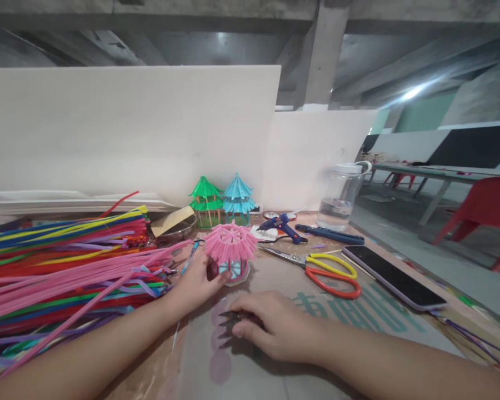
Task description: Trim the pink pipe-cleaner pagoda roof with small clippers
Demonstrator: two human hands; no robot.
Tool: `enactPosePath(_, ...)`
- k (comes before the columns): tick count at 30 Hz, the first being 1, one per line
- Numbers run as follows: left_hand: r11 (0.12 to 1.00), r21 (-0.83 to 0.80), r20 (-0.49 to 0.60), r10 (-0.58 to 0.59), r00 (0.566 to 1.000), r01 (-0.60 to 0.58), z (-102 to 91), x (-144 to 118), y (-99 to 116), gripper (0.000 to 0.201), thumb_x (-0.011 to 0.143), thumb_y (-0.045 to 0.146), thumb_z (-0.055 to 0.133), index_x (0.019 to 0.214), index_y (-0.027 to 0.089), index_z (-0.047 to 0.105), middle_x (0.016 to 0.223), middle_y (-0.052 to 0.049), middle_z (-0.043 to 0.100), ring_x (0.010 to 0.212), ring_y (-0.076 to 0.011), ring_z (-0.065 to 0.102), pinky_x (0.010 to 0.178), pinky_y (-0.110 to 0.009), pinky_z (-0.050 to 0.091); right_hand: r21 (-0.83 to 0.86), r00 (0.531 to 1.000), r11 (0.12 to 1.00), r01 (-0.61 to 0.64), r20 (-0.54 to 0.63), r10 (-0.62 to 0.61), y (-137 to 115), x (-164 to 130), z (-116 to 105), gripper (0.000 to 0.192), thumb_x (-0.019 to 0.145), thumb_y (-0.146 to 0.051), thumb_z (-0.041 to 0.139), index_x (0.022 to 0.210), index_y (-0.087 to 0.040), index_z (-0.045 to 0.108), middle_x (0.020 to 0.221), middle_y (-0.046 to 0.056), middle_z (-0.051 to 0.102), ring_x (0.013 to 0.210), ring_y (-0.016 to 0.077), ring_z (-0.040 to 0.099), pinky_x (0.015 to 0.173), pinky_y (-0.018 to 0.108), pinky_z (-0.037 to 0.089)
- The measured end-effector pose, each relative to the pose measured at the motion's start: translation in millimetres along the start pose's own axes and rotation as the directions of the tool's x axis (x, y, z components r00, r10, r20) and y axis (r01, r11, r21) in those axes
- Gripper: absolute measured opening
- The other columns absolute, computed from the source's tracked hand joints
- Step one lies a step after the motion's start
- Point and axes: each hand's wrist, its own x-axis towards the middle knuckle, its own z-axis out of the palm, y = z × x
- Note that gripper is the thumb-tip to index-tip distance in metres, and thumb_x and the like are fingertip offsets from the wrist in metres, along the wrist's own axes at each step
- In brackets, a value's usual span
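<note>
Left hand (pixel 198 280) grips the pink pavilion (pixel 230 250) upright on the table (pixel 275 355), steadying it, while right hand (pixel 270 328) closes on small snips (pixel 229 318) just before it.

You have scissors (pixel 325 270), a phone (pixel 394 276), a glue gun (pixel 282 225) and a water bottle (pixel 341 195) beside you.
</note>
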Motion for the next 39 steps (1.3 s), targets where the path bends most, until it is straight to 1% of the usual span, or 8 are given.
enactPosePath(5,1.000,-0.015,0.050,-0.026,0.998,0.027,-1.9,0.1,-2.0,0.031,0.091,0.044,0.053,0.104,0.016,0.058,0.108,-0.013,0.065,0.103,-0.0293,0.061,0.093,-0.048,0.052,-0.020,1.000,1.000,-0.011,0.010,0.012,-0.9,0.4,1.4,0.037,0.092,-0.034,0.059,0.121,-0.015,0.073,0.097,0.014,0.078,0.082,0.0250,0.070,0.074,0.032,0.050)
enactPosePath(9,0.998,-0.039,0.013,0.042,0.999,-0.041,-3.0,-1.5,-2.1,0.022,0.094,0.034,0.049,0.106,0.018,0.059,0.110,-0.011,0.066,0.109,-0.0280,0.060,0.100,-0.048,0.050,-0.023,1.000,1.000,0.013,0.007,-0.013,-0.2,0.1,2.5,0.035,0.091,-0.033,0.059,0.119,-0.018,0.074,0.098,0.012,0.078,0.083,0.0238,0.070,0.076,0.031,0.050)
enactPosePath(14,0.999,-0.054,-0.020,0.004,1.000,-0.005,-1.2,-0.9,-2.1,0.016,0.092,0.031,0.049,0.091,0.019,0.060,0.100,-0.010,0.066,0.097,-0.0271,0.062,0.095,-0.047,0.053,-0.038,0.998,0.998,0.053,0.026,-0.052,0.1,-1.5,1.7,0.037,0.093,-0.032,0.058,0.124,-0.018,0.071,0.100,0.011,0.079,0.085,0.0224,0.071,0.078,0.030,0.051)
enactPosePath(19,0.989,-0.146,-0.001,-0.014,1.000,0.013,-0.6,0.5,-5.5,0.037,0.088,0.035,0.058,0.121,0.017,0.058,0.124,-0.013,0.064,0.114,-0.0294,0.060,0.102,-0.047,0.049,-0.145,0.986,0.978,0.150,0.091,-0.138,-1.2,-2.6,2.3,0.033,0.097,-0.035,0.054,0.118,-0.019,0.073,0.103,0.010,0.079,0.092,0.0242,0.072,0.080,0.031,0.050)
enactPosePath(23,0.992,-0.097,-0.005,-0.086,0.996,0.085,-1.2,0.8,-9.7,0.039,0.080,0.036,0.070,0.113,0.017,0.063,0.118,-0.013,0.067,0.114,-0.0339,0.061,0.103,-0.050,0.048,-0.231,0.975,0.954,0.191,0.161,-0.156,-1.2,-1.6,4.4,0.033,0.098,-0.036,0.053,0.116,-0.017,0.072,0.104,0.011,0.079,0.093,0.0251,0.073,0.079,0.031,0.050)
enactPosePath(27,0.989,-0.038,-0.001,-0.145,0.989,0.145,-2.7,0.4,-9.6,0.042,0.079,0.047,0.072,0.107,0.016,0.066,0.107,-0.013,0.070,0.106,-0.0348,0.064,0.098,-0.050,0.050,-0.253,0.973,0.950,0.183,0.182,-0.139,-3.1,-0.9,3.7,0.032,0.099,-0.036,0.052,0.116,-0.017,0.071,0.107,0.010,0.079,0.095,0.0245,0.073,0.080,0.030,0.050)
enactPosePath(34,0.991,-0.007,-0.024,-0.132,0.991,0.132,-3.4,-0.5,-10.7,0.041,0.079,0.052,0.068,0.100,0.016,0.067,0.103,-0.013,0.071,0.101,-0.0346,0.066,0.094,-0.049,0.053,-0.264,0.974,0.952,0.156,0.200,-0.104,-7.9,-1.0,0.0,0.029,0.099,-0.035,0.054,0.115,-0.019,0.072,0.106,0.009,0.079,0.093,0.0214,0.072,0.079,0.027,0.049)
enactPosePath(39,0.999,-0.047,-0.052,-0.028,0.998,0.026,-3.4,-0.7,-9.9,0.041,0.083,0.049,0.066,0.111,0.019,0.065,0.112,-0.013,0.071,0.113,-0.0341,0.063,0.104,-0.049,0.048,-0.270,0.973,0.954,0.130,0.218,-0.071,-10.4,0.8,-2.1,0.030,0.098,-0.036,0.055,0.115,-0.019,0.072,0.107,0.009,0.079,0.093,0.0226,0.073,0.078,0.027,0.049)
